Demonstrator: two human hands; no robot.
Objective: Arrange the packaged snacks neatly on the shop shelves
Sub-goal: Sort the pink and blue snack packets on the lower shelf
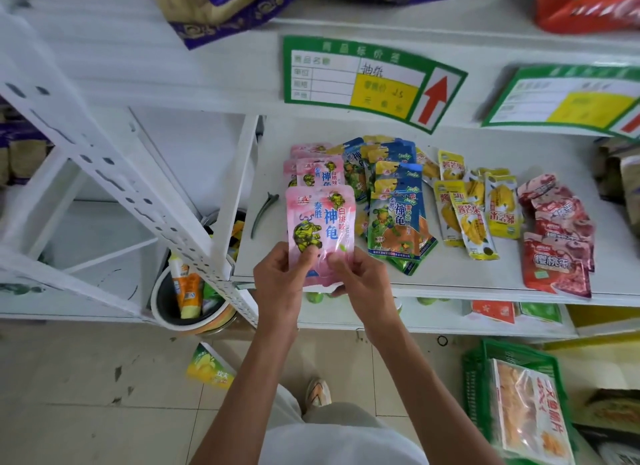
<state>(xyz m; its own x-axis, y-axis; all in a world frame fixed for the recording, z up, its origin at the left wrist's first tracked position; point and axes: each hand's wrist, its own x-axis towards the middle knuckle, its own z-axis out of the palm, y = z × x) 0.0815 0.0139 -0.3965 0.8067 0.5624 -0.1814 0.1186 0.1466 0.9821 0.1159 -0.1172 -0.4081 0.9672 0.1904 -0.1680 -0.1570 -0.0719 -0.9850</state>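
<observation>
White shop shelf (pixel 450 284) carries rows of snack packets; both hands hold a pink packet (pixel 320 229) by its lower edge, left hand (pixel 280 281) and right hand (pixel 363 281) fingers pinching it, blue packets (pixel 398 218) just beyond

pink snack packet (pixel 320 234) | upright, above shelf edge | pink, blue, yellow, red packets on shelf (pixel 485 277)

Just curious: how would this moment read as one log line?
left hand: holds pink snack pouch | right hand: holds same pouch | place: above shelf front, before pink stack
</observation>
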